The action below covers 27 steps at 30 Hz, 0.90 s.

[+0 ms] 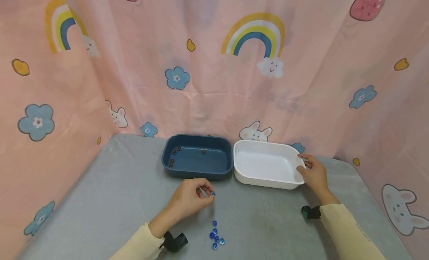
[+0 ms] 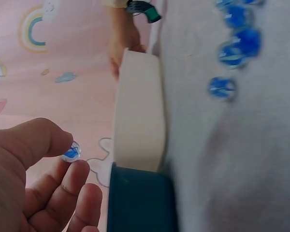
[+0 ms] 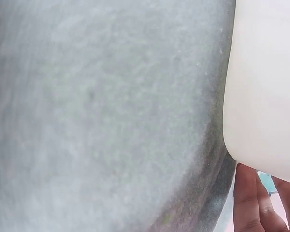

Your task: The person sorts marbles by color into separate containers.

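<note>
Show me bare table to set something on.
Free: the table left of the blue tray and left hand; the patch between the loose marbles and right sleeve, in front of the white tray. Crowded: around the marbles and where the trays sit.

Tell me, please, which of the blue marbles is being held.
The marble pinched in the left grip, between thumb and fingers; the other blue marbles lie grouped on the gray table, untouched.
</note>
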Each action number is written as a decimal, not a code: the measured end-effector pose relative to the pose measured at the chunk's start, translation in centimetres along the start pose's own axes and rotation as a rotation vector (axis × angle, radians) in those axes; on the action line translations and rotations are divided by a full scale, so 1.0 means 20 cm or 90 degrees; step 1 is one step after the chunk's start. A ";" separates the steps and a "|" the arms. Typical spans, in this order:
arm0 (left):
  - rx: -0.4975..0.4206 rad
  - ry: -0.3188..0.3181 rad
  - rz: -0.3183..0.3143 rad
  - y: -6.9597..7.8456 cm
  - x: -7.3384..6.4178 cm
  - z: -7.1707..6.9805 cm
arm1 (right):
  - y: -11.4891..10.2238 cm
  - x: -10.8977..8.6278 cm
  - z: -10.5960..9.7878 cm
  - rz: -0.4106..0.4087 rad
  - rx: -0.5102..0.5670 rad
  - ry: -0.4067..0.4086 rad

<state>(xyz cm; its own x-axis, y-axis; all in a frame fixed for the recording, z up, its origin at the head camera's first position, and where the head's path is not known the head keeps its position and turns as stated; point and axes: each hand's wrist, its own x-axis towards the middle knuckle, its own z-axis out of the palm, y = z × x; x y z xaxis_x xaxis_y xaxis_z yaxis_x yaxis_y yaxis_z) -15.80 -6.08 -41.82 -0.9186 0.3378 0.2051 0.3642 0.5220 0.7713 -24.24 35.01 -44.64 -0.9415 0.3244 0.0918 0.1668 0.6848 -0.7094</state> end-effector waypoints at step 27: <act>-0.024 0.041 0.028 0.13 0.23 -0.02 | 0.00 0.01 0.01 0.011 -0.018 0.007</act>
<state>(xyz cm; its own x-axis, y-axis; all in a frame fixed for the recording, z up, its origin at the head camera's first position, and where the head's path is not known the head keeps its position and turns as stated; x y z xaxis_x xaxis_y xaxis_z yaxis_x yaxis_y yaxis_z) -19.09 -3.49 -38.63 -0.9103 0.3079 0.2768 0.3994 0.4771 0.7828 -24.45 34.85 -44.76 -0.9348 0.3440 0.0878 0.1916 0.6969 -0.6911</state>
